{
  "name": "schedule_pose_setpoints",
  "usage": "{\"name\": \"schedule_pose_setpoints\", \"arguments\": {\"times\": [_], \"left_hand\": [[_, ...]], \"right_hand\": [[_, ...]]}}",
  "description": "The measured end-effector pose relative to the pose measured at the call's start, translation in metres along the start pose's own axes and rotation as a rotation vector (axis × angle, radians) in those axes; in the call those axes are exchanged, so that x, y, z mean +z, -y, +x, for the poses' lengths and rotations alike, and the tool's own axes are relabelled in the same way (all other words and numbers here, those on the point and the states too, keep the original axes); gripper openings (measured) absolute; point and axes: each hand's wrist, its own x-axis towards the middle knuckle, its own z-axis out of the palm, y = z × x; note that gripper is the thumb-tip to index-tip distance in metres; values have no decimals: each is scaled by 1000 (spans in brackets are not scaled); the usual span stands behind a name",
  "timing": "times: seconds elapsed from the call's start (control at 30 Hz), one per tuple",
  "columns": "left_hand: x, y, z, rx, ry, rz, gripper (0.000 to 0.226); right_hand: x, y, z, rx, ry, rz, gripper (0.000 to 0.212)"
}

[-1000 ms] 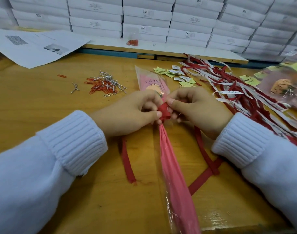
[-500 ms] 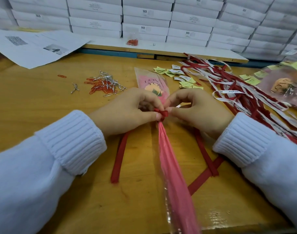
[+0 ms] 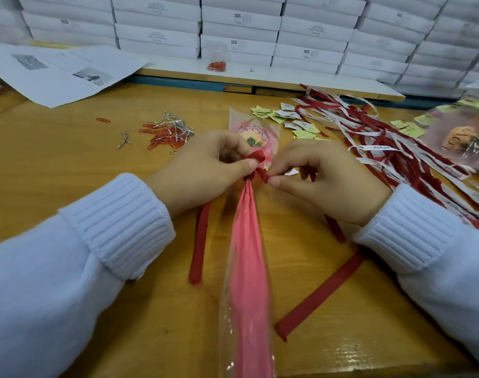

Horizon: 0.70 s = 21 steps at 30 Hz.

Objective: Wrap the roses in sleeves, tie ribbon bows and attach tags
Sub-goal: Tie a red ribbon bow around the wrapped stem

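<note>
Pinching the red ribbon [image 3: 256, 166] at the gathered neck of the pink sleeve [image 3: 247, 241] lying lengthwise on the wooden table [image 3: 69, 165], the left hand [image 3: 202, 175] and right hand [image 3: 322, 181] are both gripping loops with curled fingers.

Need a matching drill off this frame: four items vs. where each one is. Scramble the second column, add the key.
Items
1. paper clip pile
2. printed sheets
3. yellow-green tags
4. red ribbon

Places
A. far-left end of the table
B. pinched by left hand and right hand at the neck of the pink sleeve
C. past the right hand, beside the loose ribbon pile
D. past the left hand, on bare wood

Pairs: 1-D, 2-A, 3-C, 4-B
</note>
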Motion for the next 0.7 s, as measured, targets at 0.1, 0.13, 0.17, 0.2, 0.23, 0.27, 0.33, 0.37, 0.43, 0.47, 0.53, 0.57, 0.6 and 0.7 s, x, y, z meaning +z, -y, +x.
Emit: {"name": "schedule_pose_setpoints", "arguments": {"times": [0.1,0.13,0.17,0.2,0.23,0.27,0.33,0.37,0.43,0.47,0.53,0.57,0.6,0.7], "left_hand": [[-1,0,0,5,4,-10,6],[0,-1,-1,2,13,-21,6],[1,-1,-1,-2,23,-28,6],[1,0,-1,-5,30,-27,6],[1,0,-1,-6,36,-19,6],[1,0,-1,-8,42,-14,7],[1,1,-1,-25,55,-24,8],[0,1,-1,-35,58,-32,8],[0,1,-1,-46,49,-40,9],[1,1,0,-46,40,-41,9],[1,1,0,-47,23,-44,8],[0,1,0,-49,19,-40,8],[0,0,0,-53,21,-33,8],[-1,-1,-2,-67,46,-48,6]], "right_hand": [[-1,3,0,-116,-74,-44,7],[-1,4,0,-149,-95,-49,8],[-1,5,0,-175,-100,-45,8],[0,6,-1,-191,-92,-32,9],[1,6,-1,-197,-74,-11,9],[2,6,-1,-189,-49,15,9],[3,5,-1,-141,-1,62,6],[4,5,-1,-119,9,76,5],[5,4,-1,-105,4,84,7],[6,5,-1,-110,1,78,7],[7,6,-1,-129,1,53,5],[7,7,-1,-135,3,45,4],[8,7,-1,-136,5,42,3],[11,8,-1,-108,-10,28,1]]}}
